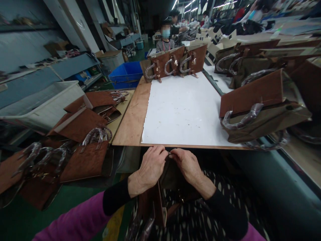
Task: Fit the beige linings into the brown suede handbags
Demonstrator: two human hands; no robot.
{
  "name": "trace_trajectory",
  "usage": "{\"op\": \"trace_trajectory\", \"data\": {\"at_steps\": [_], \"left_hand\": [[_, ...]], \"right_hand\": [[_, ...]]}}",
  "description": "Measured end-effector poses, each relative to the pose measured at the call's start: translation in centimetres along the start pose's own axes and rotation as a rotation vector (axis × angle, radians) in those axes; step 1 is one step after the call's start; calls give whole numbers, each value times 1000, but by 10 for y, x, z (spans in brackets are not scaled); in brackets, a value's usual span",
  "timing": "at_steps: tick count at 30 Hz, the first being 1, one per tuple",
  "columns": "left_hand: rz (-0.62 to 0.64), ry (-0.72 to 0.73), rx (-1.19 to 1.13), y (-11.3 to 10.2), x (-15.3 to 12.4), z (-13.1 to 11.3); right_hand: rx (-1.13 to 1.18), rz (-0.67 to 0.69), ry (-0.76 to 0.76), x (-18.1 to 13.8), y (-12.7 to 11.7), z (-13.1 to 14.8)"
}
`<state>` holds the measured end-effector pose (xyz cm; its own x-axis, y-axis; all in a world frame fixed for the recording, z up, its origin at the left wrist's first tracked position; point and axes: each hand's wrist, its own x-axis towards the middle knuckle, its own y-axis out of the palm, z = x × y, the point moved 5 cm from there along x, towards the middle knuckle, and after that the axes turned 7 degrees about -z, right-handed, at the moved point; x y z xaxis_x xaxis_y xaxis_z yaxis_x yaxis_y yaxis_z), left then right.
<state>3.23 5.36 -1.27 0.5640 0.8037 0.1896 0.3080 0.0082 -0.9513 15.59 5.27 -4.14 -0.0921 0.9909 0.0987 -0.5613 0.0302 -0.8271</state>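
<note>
A brown handbag (160, 204) with an olive side panel lies in my lap, below the table's front edge. My left hand (153, 165) pinches the bag's far edge from the left. From the right, my right hand (188, 167) grips that same edge, and the fingertips of both hands nearly meet there. What lies right between the fingertips is too small to make out. A small metal fitting shines on the bag under my right wrist. Its lower part, with a plastic-wrapped handle, is partly in shadow.
White paper (185, 110) covers most of the wooden table (129, 125). Three brown handbags (175, 62) stand at its far end. More bags (255, 97) crowd the right side, and several others (84, 160) are piled at left. Behind are a blue bin (126, 73) and a seated person (165, 42).
</note>
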Motion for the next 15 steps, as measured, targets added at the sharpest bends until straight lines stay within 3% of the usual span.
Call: {"op": "trace_trajectory", "data": {"at_steps": [5, 10, 15], "left_hand": [[108, 35, -131, 0, 2, 17], [198, 64, -349, -1, 9, 27], [354, 21, -613, -11, 5, 18]], "right_hand": [[-148, 118, 52, -15, 1, -2], [81, 309, 171, -11, -5, -5], [198, 550, 203, 0, -15, -6]]}}
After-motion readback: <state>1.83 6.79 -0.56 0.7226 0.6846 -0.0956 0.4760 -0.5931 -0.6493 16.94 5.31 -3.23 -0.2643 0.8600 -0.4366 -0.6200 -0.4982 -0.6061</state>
